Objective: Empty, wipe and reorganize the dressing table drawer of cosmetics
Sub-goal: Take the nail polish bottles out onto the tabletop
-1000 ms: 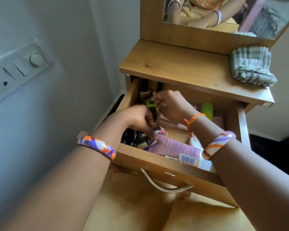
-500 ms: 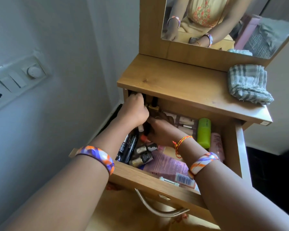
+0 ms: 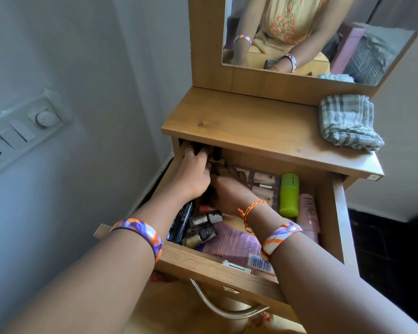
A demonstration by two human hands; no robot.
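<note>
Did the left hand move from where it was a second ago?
Yes. The left hand has gone deeper into the drawer, from near the front wall to the back left corner under the tabletop.

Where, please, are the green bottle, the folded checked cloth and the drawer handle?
green bottle (image 3: pixel 289 195), head view, middle of its body.
folded checked cloth (image 3: pixel 348 121), head view, centre of its top fold.
drawer handle (image 3: pixel 227 310), head view, bottom of the metal loop.
</note>
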